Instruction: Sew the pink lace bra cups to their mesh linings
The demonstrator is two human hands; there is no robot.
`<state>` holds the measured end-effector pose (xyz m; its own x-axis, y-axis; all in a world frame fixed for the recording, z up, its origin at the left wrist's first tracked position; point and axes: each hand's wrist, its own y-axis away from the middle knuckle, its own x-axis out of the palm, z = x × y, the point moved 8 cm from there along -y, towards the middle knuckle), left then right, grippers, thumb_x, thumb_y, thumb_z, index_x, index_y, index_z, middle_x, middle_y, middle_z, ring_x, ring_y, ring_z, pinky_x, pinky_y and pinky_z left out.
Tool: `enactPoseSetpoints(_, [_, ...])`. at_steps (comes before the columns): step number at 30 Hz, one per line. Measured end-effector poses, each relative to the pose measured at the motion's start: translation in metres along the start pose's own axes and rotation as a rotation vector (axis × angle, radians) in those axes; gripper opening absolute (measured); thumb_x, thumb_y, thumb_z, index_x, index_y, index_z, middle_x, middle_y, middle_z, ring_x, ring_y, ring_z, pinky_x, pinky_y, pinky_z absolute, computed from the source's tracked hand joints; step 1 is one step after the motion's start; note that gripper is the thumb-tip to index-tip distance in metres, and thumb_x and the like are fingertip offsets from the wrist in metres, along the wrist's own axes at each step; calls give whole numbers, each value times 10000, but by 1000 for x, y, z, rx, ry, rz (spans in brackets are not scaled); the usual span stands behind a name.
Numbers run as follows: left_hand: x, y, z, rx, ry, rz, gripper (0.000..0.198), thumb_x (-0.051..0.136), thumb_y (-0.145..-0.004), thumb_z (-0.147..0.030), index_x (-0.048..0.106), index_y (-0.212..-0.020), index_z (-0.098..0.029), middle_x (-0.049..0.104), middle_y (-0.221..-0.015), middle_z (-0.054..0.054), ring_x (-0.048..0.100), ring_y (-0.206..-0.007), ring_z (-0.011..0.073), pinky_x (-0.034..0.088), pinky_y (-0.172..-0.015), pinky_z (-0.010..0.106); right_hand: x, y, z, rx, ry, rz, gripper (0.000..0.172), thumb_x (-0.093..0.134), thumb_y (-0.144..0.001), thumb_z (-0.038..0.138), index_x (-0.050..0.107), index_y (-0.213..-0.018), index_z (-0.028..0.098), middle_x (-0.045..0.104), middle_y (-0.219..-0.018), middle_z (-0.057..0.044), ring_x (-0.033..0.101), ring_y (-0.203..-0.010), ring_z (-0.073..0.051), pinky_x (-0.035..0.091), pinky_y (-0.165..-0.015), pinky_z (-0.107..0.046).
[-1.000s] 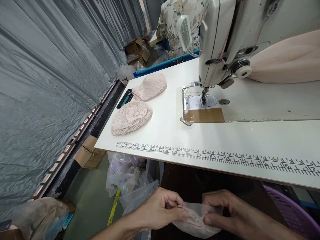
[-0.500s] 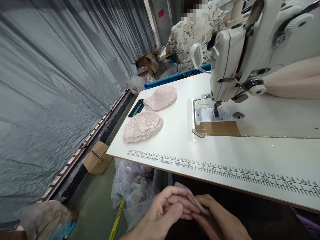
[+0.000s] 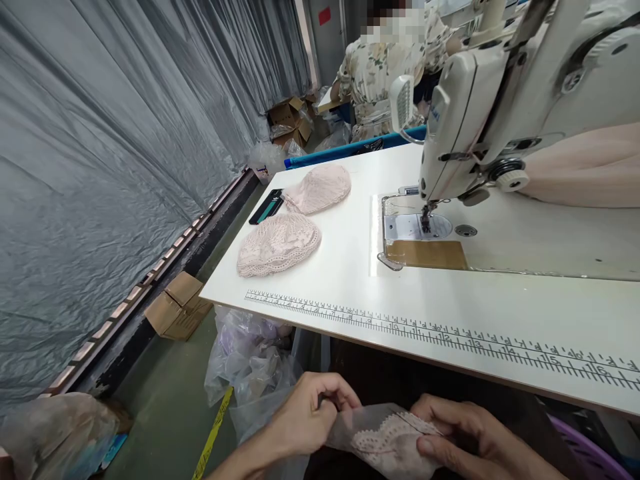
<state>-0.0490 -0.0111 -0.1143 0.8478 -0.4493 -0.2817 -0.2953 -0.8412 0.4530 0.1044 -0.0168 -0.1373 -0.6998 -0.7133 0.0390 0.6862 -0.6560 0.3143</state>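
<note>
Pinching the left end of a thin, pale lace cloth [image 3: 387,440] with the left hand [image 3: 320,410], and its right side with the right hand [image 3: 465,430]. Held in front of the white table's [image 3: 345,267] near edge. Near the table's left edge, see a pink lace cup [image 3: 279,245], with another lace cup [image 3: 323,189] just behind, beside a flat black and green thing [image 3: 267,207].

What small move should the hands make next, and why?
I'd probably ease the left hand gently outward to straighten the lace piece while the right hand anchors it: the piece is held between both hands, its scalloped edge curves instead of lying straight, and the right thumb already presses on it.
</note>
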Motion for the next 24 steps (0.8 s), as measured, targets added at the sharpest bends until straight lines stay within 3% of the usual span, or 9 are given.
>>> enactPoseSetpoints(3, [12,1,-6,0,100,142,349,593,-731,-264,667,-1046,-135,588,-763,18,502,-684,124,384,-614,210,-1,1,3,18,-4,37,389,547,-818,578,597,-732,201,574,-718,6,515,-710,-159,403,-668,-231])
enactPoseSetpoints(7, [25,0,-5,48,28,260,264,744,-672,-359,721,-798,-129,484,-623,-29,417,-572,75,317,-522,178,-2,1,1,39,-18,66,344,551,-838,538,609,-760,207,579,-736,9,516,-725,-156,401,-678,-231])
enactPoseSetpoints(11, [24,-2,-8,132,116,256,185,739,-708,-298,742,-761,-121,608,-757,23,559,-711,112,418,-664,184,-2,1,-1,46,25,88,321,569,-828,518,629,-766,209,563,-728,11,494,-708,-150,384,-660,-236])
enactPoseSetpoints(17, [27,0,3,-23,111,330,194,696,-758,-291,757,-857,-136,714,-736,49,639,-690,137,473,-673,186,6,-8,-6,30,-27,100,373,624,-769,545,671,-734,176,555,-660,3,482,-642,-144,355,-602,-244])
enactPoseSetpoints(24, [29,2,1,-30,79,447,309,678,-764,-379,740,-948,-138,733,-837,68,681,-790,172,507,-712,194,9,-11,-11,46,-34,91,422,651,-727,583,586,-658,172,472,-610,27,426,-612,-128,313,-569,-236])
